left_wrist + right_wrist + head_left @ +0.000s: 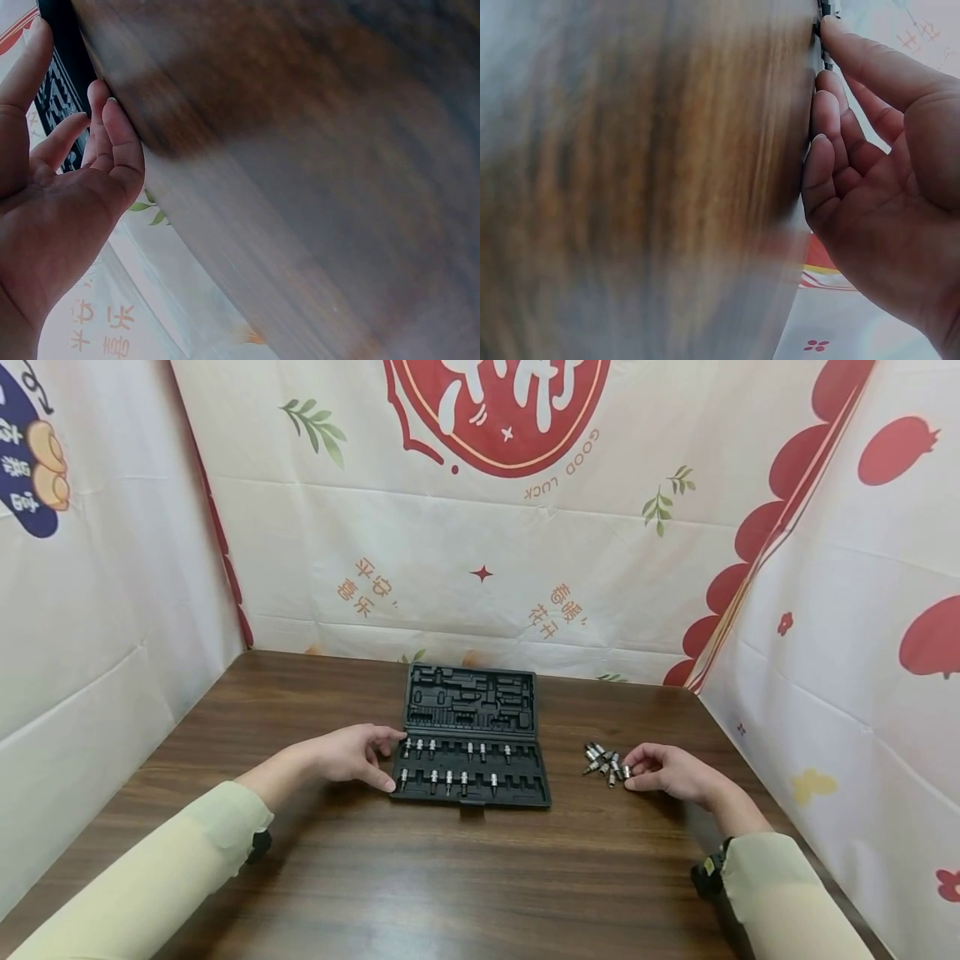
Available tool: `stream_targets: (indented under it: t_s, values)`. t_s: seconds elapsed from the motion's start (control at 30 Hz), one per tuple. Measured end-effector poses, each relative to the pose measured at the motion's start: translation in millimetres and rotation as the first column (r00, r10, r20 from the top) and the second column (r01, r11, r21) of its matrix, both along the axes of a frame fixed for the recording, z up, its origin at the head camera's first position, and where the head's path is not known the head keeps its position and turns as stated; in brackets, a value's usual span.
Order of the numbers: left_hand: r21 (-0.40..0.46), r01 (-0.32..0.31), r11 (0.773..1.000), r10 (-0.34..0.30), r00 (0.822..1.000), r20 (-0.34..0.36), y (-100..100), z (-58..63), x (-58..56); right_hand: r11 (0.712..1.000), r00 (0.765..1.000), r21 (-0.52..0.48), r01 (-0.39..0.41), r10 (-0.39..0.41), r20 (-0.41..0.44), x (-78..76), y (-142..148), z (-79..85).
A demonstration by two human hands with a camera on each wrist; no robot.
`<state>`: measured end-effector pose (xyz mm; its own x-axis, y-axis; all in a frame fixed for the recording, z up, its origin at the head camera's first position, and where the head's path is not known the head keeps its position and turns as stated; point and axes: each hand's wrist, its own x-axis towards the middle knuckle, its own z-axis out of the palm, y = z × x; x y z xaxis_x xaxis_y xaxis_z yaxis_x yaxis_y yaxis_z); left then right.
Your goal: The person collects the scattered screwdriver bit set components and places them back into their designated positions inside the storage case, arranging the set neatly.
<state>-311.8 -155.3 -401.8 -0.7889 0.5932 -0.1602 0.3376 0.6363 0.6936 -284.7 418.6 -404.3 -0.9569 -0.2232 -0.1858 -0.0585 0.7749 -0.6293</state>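
An open black plastic socket case (470, 735) lies on the table, its lid folded back toward the wall. Two rows of silver bit sockets stand in its near half, among vacant slots. My left hand (352, 755) rests against the case's left side, thumb at the front corner and fingers farther back; the left wrist view shows this hand (75, 165) beside the dark case edge (66, 45). To the right, several loose bit sockets (602, 760) lie in a small pile. My right hand (671, 772) pinches a bit socket (627, 772) at the pile's right edge.
The brown wooden table (450, 877) carries the case and pile. Printed cloth walls (480, 535) enclose it at the back and both sides. A dark strap with a device (708, 872) sits at the right wrist.
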Motion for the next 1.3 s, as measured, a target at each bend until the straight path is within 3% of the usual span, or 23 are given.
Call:
stream_targets:
  t_s: [0.47, 0.67, 1.0, 1.3]
  values:
    - [-0.012, 0.011, 1.0, -0.012, 1.0, -0.014, 0, 1.4, 0.4, 0.993, 1.0, -0.118, 0.031, -0.03, 0.01, 6.7, 10, 1.9]
    - [-0.014, 0.006, 1.0, -0.006, 1.0, -0.011, 1, 2.4, 1.2, 0.969, 0.998, -0.241, 0.057, -0.047, 0.049, 5.5, 13, 6.3]
    - [-0.003, 0.01, 1.0, -0.01, 1.0, -0.014, -1, 1.4, -0.3, 0.931, 0.998, -0.364, 0.039, -0.052, -0.025, 5.4, 5, 12.5]
    - [-0.01, 0.0, 1.0, 0.0, 1.0, -0.004, -1, -1.8, -1.7, 0.922, 0.998, -0.388, 0.02, -0.043, -0.052, -0.5, -16, 13.2]
